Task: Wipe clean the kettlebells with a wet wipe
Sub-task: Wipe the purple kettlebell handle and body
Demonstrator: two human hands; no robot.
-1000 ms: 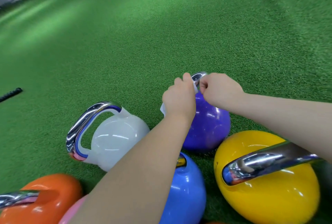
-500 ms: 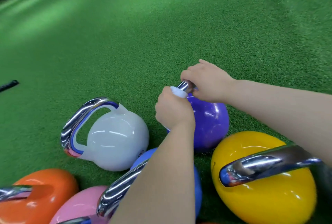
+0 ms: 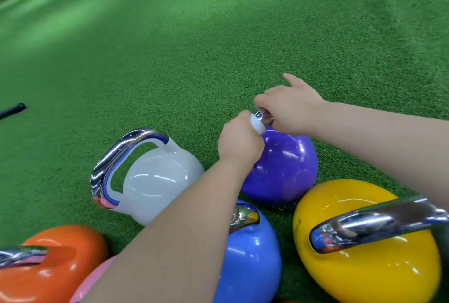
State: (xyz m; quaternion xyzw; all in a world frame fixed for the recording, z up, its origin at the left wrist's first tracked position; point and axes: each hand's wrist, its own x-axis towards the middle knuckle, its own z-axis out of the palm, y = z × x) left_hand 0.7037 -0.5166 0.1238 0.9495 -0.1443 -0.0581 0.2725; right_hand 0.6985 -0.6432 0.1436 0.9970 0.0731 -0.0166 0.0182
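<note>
Head view shows the left hand point(image 3: 239, 143) gripping a wet wipe point(image 3: 258, 125) around the purple kettlebell point(image 3: 281, 169)'s chrome handle, probably to rub it, while the right hand point(image 3: 289, 110) holds that handle, likely steadying it. White kettlebell point(image 3: 155, 181), blue kettlebell point(image 3: 250, 254) and yellow kettlebell point(image 3: 364, 254) crowd beside the purple one.

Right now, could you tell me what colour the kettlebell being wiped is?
Purple kettlebell, seen in the head view.

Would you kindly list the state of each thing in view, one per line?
Purple kettlebell: upright, handle held by both hands.
White wet wipe: wrapped round the handle, in the left hand.
Right hand: grips the handle, one finger extended.
White kettlebell: tilted, untouched.
Yellow kettlebell: untouched.
</note>
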